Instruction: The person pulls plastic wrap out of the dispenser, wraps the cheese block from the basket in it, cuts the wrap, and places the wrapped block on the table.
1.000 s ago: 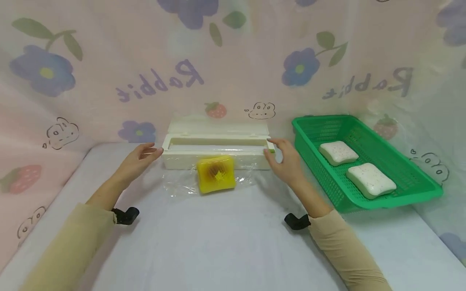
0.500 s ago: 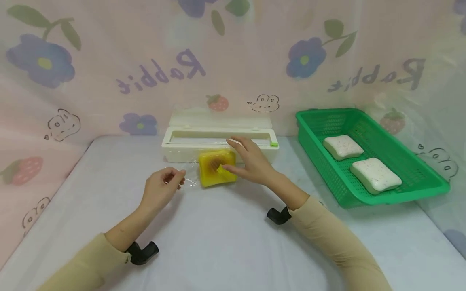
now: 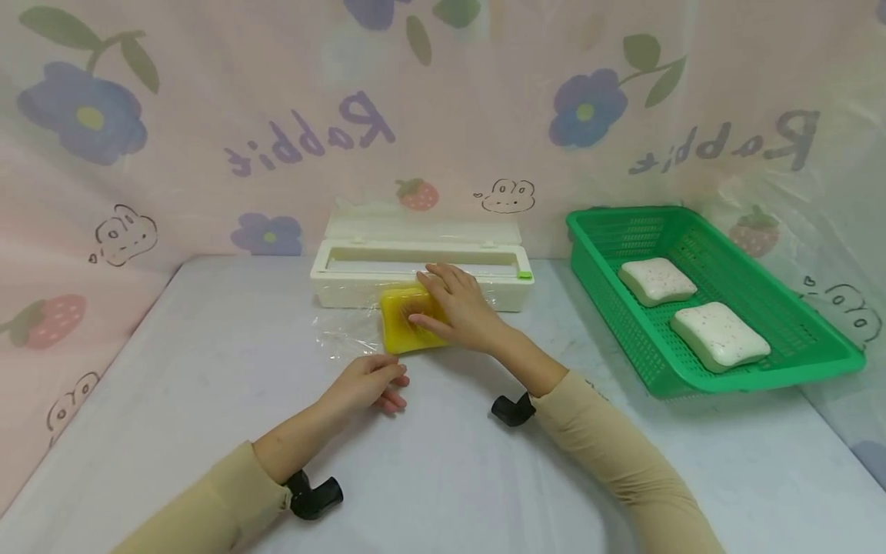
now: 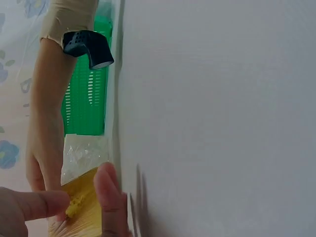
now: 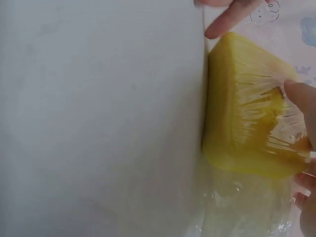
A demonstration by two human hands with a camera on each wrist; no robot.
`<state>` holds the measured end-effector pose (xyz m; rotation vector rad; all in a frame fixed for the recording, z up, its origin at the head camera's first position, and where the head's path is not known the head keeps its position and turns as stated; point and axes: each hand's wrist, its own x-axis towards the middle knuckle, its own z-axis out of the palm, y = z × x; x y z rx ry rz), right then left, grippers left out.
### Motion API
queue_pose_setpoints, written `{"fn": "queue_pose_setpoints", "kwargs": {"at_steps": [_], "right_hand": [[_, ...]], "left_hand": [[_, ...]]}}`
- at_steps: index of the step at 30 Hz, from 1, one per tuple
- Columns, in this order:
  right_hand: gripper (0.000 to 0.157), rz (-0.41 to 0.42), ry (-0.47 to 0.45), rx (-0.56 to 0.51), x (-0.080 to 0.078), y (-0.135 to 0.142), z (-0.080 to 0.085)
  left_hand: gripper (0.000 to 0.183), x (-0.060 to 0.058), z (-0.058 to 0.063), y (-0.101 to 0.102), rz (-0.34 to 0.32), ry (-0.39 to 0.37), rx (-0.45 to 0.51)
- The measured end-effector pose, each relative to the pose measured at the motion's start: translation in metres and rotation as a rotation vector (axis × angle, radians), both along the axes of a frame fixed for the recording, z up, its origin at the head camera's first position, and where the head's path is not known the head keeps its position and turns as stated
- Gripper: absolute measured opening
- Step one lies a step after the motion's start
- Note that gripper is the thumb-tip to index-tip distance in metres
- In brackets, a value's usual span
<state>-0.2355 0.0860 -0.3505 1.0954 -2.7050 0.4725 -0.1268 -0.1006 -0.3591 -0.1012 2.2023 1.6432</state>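
A yellow pillow-shaped block (image 3: pixel 398 327) with a browned middle lies wrapped in shiny cling film, right in front of a white cling film dispenser (image 3: pixel 422 292). My right hand (image 3: pixel 462 312) rests over the block's right part, thumb across its top and fingers stretched toward the dispenser. Film creases run over the block in the right wrist view, by my right thumb (image 5: pixel 301 96). Just in front of the block is my left hand (image 3: pixel 363 385), thumb and forefinger apart with nothing between them. Clear film (image 3: pixel 349 331) spreads left of the block.
The dispenser's lid (image 3: pixel 422 227) stands raised against the patterned curtain (image 3: pixel 443 115). To the right, a green basket (image 3: pixel 630 342) holds two white speckled pillow-shaped blocks (image 3: pixel 720 335). A white cloth (image 3: pixel 443 477) covers the table.
My left hand came from the dispenser's left end to the film, then to the block's front edge. My right hand moved left from the dispenser's right end onto the block.
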Motion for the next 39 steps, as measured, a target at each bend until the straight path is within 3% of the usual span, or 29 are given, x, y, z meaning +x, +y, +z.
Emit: {"fn": "queue_pose_setpoints", "kwargs": {"at_steps": [8, 15, 19, 23, 27, 32, 39], "right_hand": [[0.055, 0.014, 0.025, -0.074, 0.009, 0.008, -0.003], [0.050, 0.039, 0.024, -0.181, 0.022, 0.012, 0.001], [0.048, -0.001, -0.094, -0.208, 0.029, 0.014, 0.008], [0.045, -0.028, -0.239, -0.287, 0.034, 0.019, 0.011], [0.041, -0.045, -0.370, -0.372, 0.037, 0.024, 0.013], [0.042, -0.086, -0.529, -0.386, 0.045, 0.030, 0.014], [0.047, -0.149, -0.774, -0.353, 0.063, 0.038, 0.009]], "left_hand": [[0.050, 0.000, -0.005, 0.012, 0.110, 0.005, 0.041], [0.043, -0.001, -0.006, 0.016, 0.236, 0.054, 0.092], [0.039, -0.002, -0.006, 0.018, 0.291, 0.090, 0.123], [0.041, -0.003, -0.004, 0.016, 0.315, 0.149, 0.086], [0.043, -0.005, 0.004, 0.014, 0.333, 0.212, 0.089], [0.037, -0.009, 0.015, 0.016, 0.357, 0.196, 0.133], [0.043, -0.010, 0.016, 0.015, 0.320, 0.136, 0.091]]}}
